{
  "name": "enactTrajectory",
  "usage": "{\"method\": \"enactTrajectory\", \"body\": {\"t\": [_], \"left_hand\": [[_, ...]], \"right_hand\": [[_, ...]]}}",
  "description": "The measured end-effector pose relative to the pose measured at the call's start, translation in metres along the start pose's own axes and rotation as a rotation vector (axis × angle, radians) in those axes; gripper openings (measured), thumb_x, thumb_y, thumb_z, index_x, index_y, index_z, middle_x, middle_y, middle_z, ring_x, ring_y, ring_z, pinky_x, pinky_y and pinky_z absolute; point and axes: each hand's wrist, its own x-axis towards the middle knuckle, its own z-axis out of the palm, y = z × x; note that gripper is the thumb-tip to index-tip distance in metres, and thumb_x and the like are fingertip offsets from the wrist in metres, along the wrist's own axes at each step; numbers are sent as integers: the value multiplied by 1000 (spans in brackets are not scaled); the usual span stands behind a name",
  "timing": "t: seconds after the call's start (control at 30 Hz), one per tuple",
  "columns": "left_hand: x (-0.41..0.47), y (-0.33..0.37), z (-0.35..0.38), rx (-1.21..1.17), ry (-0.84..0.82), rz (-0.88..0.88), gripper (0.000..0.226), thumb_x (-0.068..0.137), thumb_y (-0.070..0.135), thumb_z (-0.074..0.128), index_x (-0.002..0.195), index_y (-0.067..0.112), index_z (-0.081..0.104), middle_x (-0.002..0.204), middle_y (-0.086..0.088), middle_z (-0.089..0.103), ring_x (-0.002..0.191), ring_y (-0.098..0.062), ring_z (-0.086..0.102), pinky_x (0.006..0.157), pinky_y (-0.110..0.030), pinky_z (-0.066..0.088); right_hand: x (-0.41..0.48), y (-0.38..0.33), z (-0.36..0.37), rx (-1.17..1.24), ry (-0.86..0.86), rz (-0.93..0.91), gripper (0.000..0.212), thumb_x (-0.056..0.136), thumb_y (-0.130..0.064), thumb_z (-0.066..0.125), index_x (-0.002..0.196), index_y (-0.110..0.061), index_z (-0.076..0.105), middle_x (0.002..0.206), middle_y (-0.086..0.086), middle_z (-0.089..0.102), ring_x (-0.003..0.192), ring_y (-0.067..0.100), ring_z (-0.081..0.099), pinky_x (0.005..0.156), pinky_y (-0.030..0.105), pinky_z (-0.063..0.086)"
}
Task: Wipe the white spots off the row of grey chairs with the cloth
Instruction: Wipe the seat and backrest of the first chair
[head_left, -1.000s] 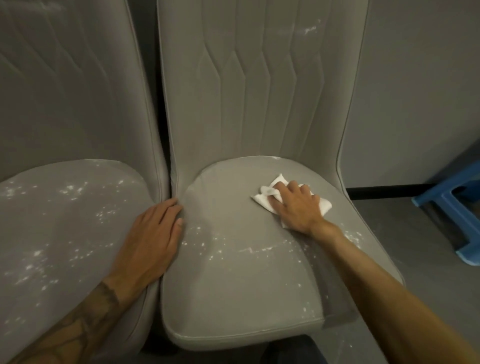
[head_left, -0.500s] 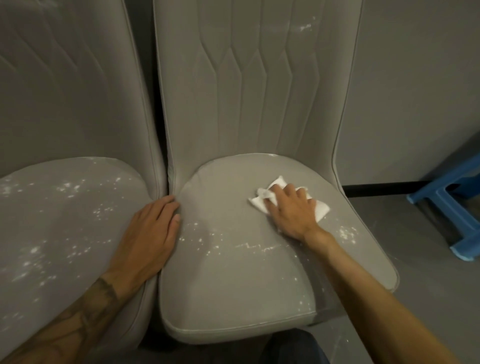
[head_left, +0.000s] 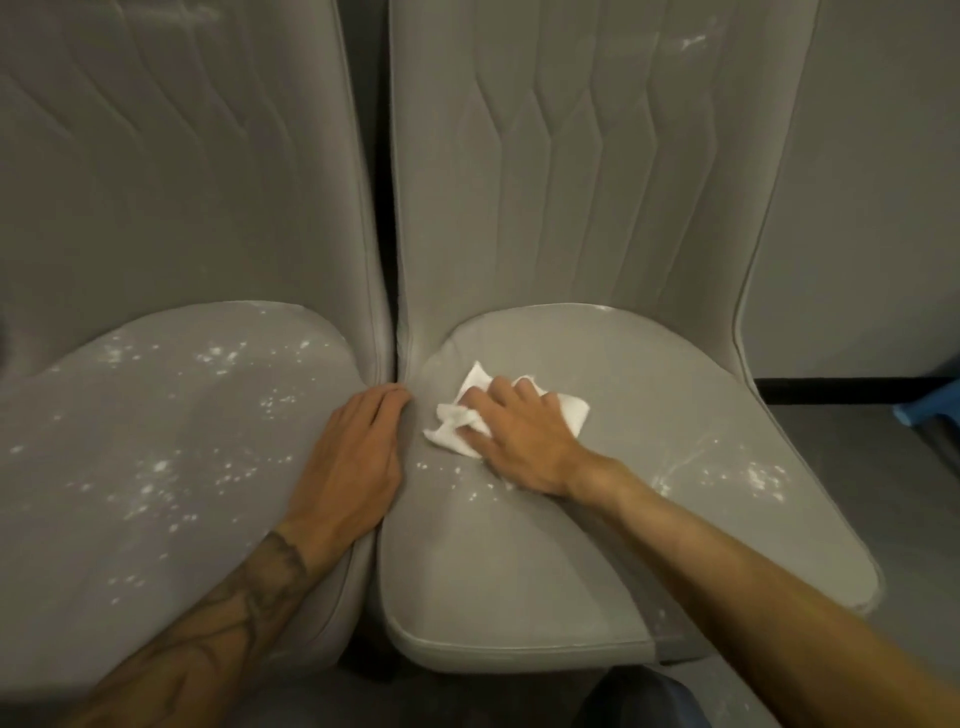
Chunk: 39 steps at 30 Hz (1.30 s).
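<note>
Two grey chairs stand side by side. On the right chair's seat my right hand presses a crumpled white cloth flat against the back left part of the cushion, fingers spread over it. White spots remain near the seat's right edge and a few lie just in front of the cloth. My left hand rests flat on the right edge of the left chair's seat, which is speckled with white spots all over.
A white smear marks the top of the right chair's backrest. A grey wall with a black skirting stands behind. A blue stool shows at the far right on the grey floor.
My right hand has slid the cloth leftward across the right seat, from its middle toward the gap between the chairs. The view has shifted left. My left hand stays put.
</note>
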Motion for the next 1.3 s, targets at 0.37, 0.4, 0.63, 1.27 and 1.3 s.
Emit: {"method": "enactTrajectory", "body": {"t": [0.37,0.4,0.63,1.27,1.3], "left_hand": [[-7,7,-12,17,-1,-2,30,93,-4,54,122,-3,63,113,-21,62,100,-37,59,83,-38,40],[-10,7,-12,5,-11,-17,31,94,-5,56,124,-4,62,116,-22,62,102,-38,58,86,-39,40],[-19,10,-9,-135,-29,-84,28,94,-8,58,122,-6,63,116,-24,62,105,-40,60,93,-46,48],[-21,5,-8,30,-2,38,38,94,3,67,131,-4,59,125,-23,61,114,-39,57,99,-42,42],[-21,4,-7,33,13,41,37,93,1,67,129,-3,60,123,-22,61,111,-38,57,97,-41,43]], "right_hand": [[2,-28,4,127,0,-172,33,95,-59,26,117,-41,43,106,-6,43,97,22,41,80,43,32],[2,-25,2,127,-8,-185,33,96,-59,26,117,-41,45,104,-7,42,97,21,41,81,43,33],[12,-43,-5,55,4,-77,34,100,-54,31,122,-33,47,115,-1,46,107,26,43,86,44,34],[-22,-54,-19,45,-65,-106,30,102,-52,36,124,-36,50,110,-4,44,105,23,43,91,45,36],[-25,-58,-19,52,-49,-111,30,102,-53,36,124,-36,50,110,-5,44,105,22,43,90,45,36]]}}
